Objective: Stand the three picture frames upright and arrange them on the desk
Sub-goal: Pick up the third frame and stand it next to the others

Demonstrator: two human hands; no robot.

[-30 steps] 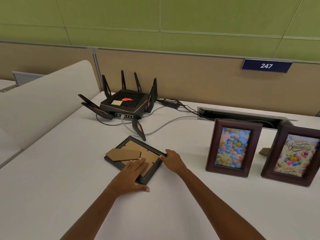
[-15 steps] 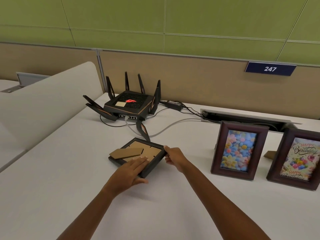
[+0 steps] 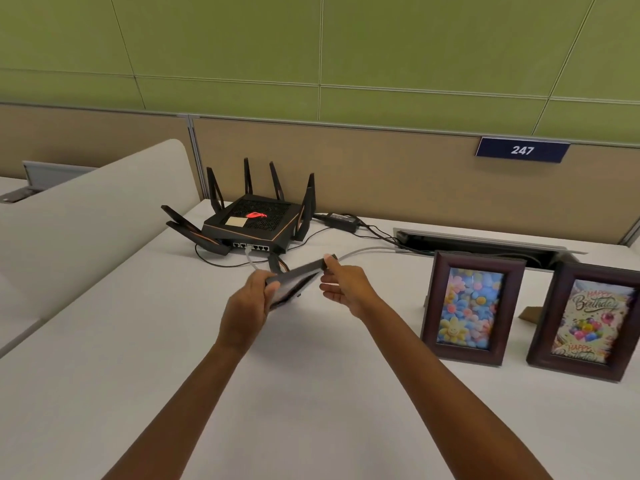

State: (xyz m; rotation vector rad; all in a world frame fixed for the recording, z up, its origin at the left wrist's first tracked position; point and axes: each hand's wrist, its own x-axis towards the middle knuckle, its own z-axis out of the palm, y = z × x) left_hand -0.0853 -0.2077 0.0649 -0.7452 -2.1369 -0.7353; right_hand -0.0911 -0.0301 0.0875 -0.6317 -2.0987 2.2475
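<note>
1. Recessed cable tray (image 3: 485, 239) at the back of the desk: black cords run into it; the rest of its contents too dark to tell.
2. White desk (image 3: 138, 358), bare in the foreground, bounded by a pale rounded divider (image 3: 86, 216) on the left and a tan partition (image 3: 381, 168) behind, with green wall panels above and a blue sign (image 3: 522, 150) reading 247.
3. Black router (image 3: 256, 221) with upright aerials near the back left, a red glow on top, a power brick (image 3: 341, 218) just beside it.
4. Two dark wooden frames upright on the right, side by side: flower picture (image 3: 472, 306), then birthday picture (image 3: 588, 318), partly cut by the edge.
5. Third frame (image 3: 294, 280), dark and blurred, held off the desk in front of the router, tilted, its right end higher.
6. Left hand (image 3: 247, 306) wrapped round the frame's lower left end, fingers closed on it.
7. Right hand (image 3: 343, 285) pinching the frame's upper right corner between thumb and fingers.
</note>
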